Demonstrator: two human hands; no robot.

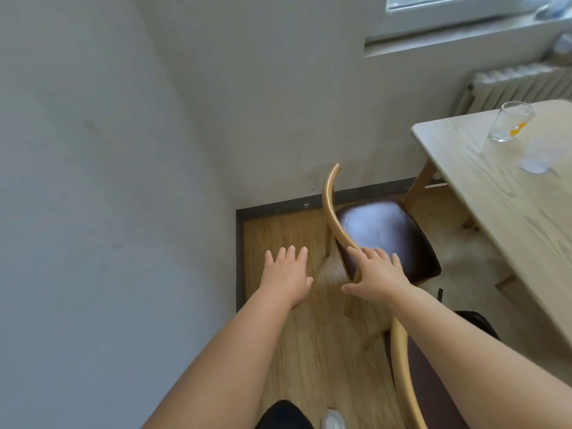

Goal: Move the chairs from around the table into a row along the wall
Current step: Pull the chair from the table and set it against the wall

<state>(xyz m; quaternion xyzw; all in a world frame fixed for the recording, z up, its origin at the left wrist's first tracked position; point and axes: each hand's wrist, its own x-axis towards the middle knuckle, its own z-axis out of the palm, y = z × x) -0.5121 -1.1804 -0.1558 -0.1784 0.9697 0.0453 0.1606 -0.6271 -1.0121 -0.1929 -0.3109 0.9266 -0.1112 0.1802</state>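
Hands reach forward and down over a wooden floor [297, 351] in the corner of a room. The right hand [376, 275] lies flat on the near end of the curved backrest of a chair [383, 233], fingers spread across the top of the rail and thumb out to the left; it rests on the wood with the fingers extended, not curled around it. The left hand [286, 275] hovers just left of that backrest, palm down, fingers spread wide, touching nothing. This chair has a pale bentwood back and a dark brown padded seat, and it stands in the corner with its back toward the side wall [93, 150] and its far edge near the dark skirting under the rear wall. Its seat lies just beside the corner leg of the bench [510, 205], a pale wood top at the right that carries a clear drinking glass [510, 121] with an orange mark and, nearer, a blurred translucent object I cannot identify. A second chair [402, 376], of the same build, stands closer to the camera directly behind the first, its curved rail passing under the right forearm and its dark seat partly hidden. A white radiator [513, 88] sits below the window sill at upper right. A dark trouser leg and a pale shoe show at the bottom edge.
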